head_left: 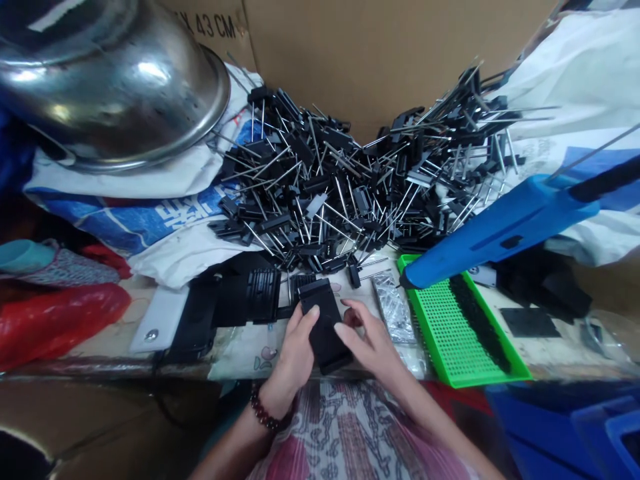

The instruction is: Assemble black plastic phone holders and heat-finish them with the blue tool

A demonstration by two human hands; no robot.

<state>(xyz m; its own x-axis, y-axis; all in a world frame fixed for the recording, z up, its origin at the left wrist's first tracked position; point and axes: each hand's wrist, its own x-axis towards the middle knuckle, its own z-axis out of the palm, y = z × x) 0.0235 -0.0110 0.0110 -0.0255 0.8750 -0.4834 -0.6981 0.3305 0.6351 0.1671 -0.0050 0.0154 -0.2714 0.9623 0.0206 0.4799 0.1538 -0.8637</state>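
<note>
My left hand (pixel 295 347) and my right hand (pixel 373 340) grip a black rectangular plastic block (pixel 325 330) from either side, just above the table's front edge. Beads circle my left wrist. Beyond my hands lies a ribbed black plastic plate (pixel 263 297). To the right of my right hand is a clear bag of silvery parts (pixel 394 307). A large heap of black plastic parts with metal pins (pixel 320 180) rises further back.
A green perforated tray (pixel 430 340) with a black row of parts sits right of my hands, under a blue plastic tool (pixel 500 230). A steel bowl (pixel 105 87) rests upside down at the far left, near a red plastic bag (pixel 55 320). Cardboard (pixel 320 47) stands behind.
</note>
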